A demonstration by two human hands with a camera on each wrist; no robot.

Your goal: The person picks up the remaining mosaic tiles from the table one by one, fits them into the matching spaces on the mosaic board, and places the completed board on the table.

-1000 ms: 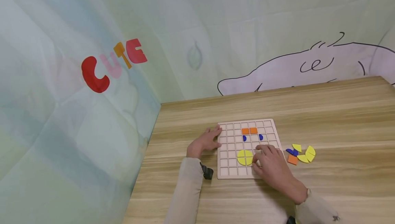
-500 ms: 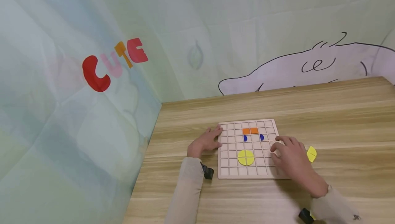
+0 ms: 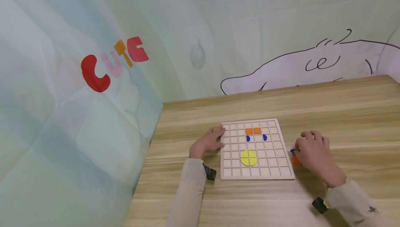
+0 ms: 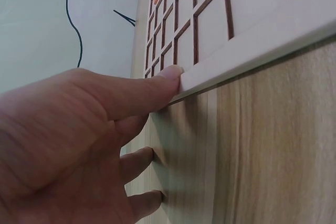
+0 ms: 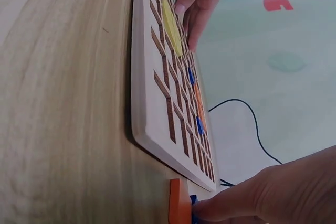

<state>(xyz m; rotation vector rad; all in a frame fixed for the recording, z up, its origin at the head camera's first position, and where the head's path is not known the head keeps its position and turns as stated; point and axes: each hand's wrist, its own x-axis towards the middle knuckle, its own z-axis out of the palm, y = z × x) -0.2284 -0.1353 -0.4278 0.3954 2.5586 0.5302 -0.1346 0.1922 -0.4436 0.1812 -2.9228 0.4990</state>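
The grid board (image 3: 235, 163) is touched at its edge by the spread fingers of the left hand (image 3: 207, 143). A blue piece (image 5: 194, 200) is touched by the bent fingers of the right hand (image 3: 317, 155), whether pinched cannot be told; just beside them an orange piece (image 5: 179, 203) is seen. Between the hands, four yellow pieces (image 3: 245, 154) are inset in the board

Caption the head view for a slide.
Left grip touches the gridded board; right grip at an orange piece and blue piece beside it.
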